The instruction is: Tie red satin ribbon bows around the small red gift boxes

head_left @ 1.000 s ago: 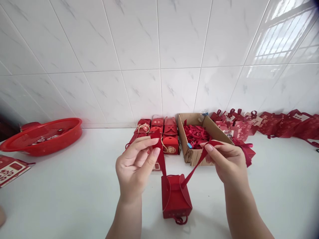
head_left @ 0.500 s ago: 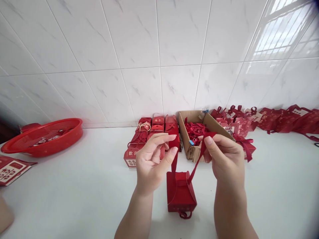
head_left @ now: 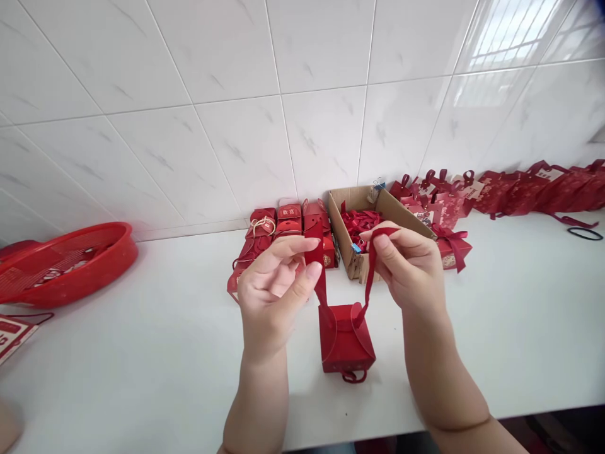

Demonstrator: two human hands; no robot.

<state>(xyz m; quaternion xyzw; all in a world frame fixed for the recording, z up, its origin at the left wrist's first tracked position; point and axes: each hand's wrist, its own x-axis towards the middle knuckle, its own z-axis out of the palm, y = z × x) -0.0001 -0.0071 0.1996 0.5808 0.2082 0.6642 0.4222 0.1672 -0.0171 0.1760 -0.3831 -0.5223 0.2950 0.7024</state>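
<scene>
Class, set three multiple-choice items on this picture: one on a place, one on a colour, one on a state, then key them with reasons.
1. Where is the cardboard box?
A. by the tiled wall
B. in the basket
C. on the floor

2. What colour is the basket?
A. blue
B. red
C. white

3. How are the ribbon ends?
A. lying loose on the table
B. pinched, one in each hand
C. tied in a bow

Key: A, it stands at the wall; B, its rim is red; B, left hand and right hand each pinch one above the small red box.
</scene>
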